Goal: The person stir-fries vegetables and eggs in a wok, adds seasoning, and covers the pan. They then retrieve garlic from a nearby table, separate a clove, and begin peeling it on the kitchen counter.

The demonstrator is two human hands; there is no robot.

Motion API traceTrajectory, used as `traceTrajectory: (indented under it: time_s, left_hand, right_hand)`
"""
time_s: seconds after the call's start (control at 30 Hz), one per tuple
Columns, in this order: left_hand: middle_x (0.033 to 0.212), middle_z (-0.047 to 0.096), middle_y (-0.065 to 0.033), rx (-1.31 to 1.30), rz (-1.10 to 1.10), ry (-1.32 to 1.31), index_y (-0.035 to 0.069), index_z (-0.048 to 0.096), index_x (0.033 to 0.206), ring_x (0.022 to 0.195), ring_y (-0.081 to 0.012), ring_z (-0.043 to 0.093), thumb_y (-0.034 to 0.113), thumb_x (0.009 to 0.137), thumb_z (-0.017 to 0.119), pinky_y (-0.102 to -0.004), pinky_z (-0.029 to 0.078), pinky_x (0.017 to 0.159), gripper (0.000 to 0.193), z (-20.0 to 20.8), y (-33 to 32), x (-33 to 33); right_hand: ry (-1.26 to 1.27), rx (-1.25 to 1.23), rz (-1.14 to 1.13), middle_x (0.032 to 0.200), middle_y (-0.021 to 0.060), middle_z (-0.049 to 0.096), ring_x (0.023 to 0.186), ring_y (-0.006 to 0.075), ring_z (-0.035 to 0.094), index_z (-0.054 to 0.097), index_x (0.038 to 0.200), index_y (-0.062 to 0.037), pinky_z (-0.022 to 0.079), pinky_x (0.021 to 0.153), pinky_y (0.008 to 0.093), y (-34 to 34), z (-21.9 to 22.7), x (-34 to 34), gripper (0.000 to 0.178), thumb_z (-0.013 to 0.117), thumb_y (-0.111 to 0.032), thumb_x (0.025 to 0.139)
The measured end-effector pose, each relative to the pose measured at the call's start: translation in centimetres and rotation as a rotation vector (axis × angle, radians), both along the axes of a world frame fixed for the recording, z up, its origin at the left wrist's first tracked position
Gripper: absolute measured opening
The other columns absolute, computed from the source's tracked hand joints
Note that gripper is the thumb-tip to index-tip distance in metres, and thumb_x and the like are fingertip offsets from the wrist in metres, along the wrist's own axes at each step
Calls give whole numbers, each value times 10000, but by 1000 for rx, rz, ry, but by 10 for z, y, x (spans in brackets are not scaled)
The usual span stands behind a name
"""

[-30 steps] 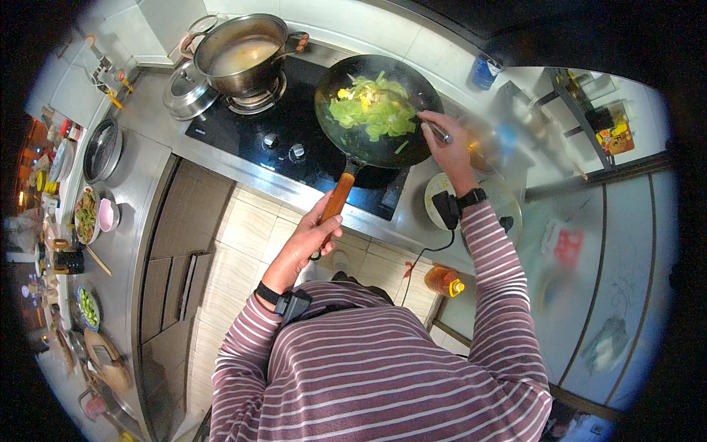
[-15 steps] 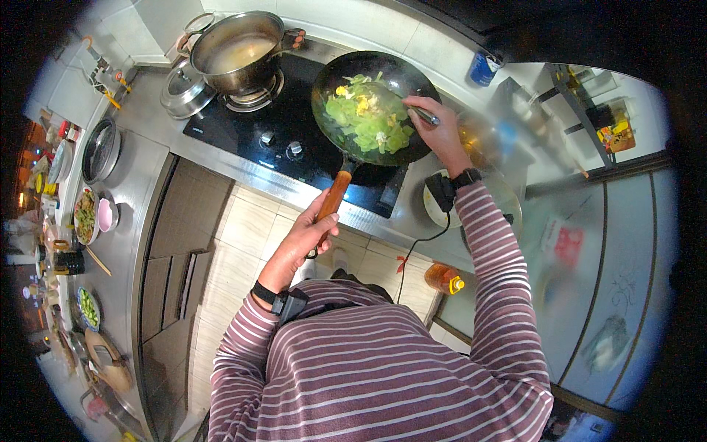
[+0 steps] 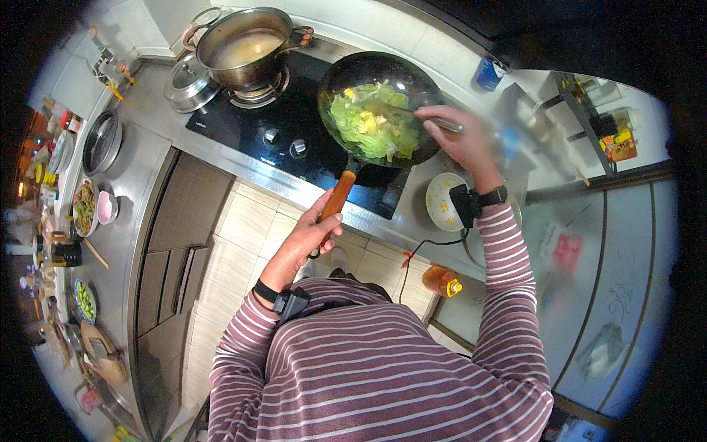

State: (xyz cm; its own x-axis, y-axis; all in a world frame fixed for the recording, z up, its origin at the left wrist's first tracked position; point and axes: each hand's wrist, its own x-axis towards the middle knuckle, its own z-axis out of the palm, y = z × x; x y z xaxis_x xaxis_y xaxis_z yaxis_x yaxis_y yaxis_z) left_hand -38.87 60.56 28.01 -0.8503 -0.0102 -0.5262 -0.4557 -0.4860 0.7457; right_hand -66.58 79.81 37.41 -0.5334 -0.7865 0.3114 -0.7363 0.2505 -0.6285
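Toward twelve o'clock, over the black stove (image 3: 239,138), a dark wok (image 3: 416,77) holds green slices (image 3: 361,132) mixed with yellow pieces. At the wok's seven o'clock, the left hand (image 3: 305,237) has its fingers closed around the wooden handle (image 3: 339,191). Just past its three o'clock edge, the right hand (image 3: 469,147) grips a utensil (image 3: 452,125) by its metal handle; the utensil's far end is hard to make out. At five o'clock from the wok, a white bowl (image 3: 435,193) sits on the counter (image 3: 414,211). A pot (image 3: 258,76) of cloudy liquid stands at ten o'clock.
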Motion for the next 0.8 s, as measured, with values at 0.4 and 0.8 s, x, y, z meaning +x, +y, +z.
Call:
traceTrajectory:
  time_s: [0.4,0.8]
  left_hand:
    - [780,560,-18,14,11,17,185,206,1557,517,-70,464,171,967,587,-209,361,441,702,-1,1,1]
    - [783,559,-12,2,6,4,189,206,1556,522,-70,466,174,966,589,-205,356,446,704,-1,1,1]
  right_hand:
    - [116,-66,122,1095,136,691,1030,268,666,684,1064,-65,506,912,322,-29,-11,9,247,656,25,836]
    - [171,-93,-13,1168,131,671,1068,275,649,676,1096,-91,505,914,324,-28,-29,-16,263,645,10,854]
